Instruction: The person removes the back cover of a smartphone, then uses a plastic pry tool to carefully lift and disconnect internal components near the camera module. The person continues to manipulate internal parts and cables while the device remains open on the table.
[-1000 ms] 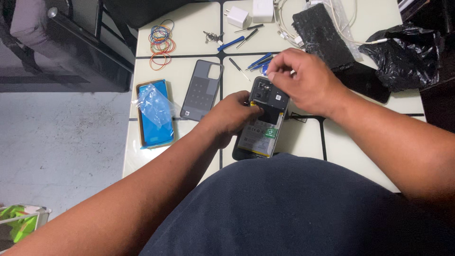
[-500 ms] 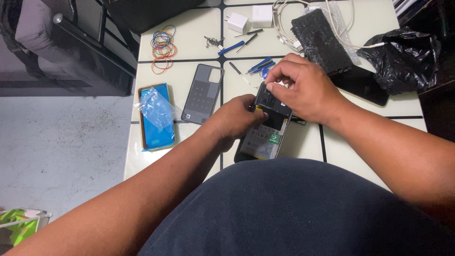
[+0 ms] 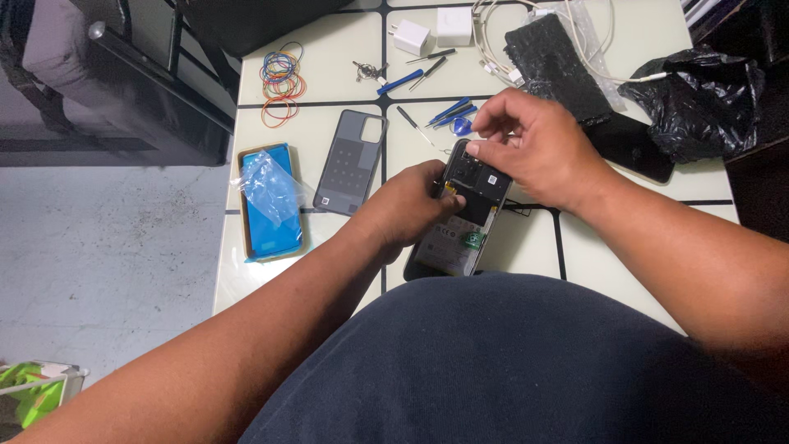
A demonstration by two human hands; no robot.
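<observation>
Bracing the opened black smartphone [image 3: 460,222] flat on the white tiled worktop [image 3: 329,57], the left hand [image 3: 411,205] is clamped on its edge; the right hand [image 3: 534,148] is pinched at its camera end.

An opened smartphone [image 3: 460,226] lies face down on the white tiled bench [image 3: 329,74], its back cover off and its insides showing: a pale battery with a small green sticker in the lower part and a black camera block at the top. It sits slightly tilted, its top end pointing away and a little rightwards, its lower end near the bench edge
</observation>
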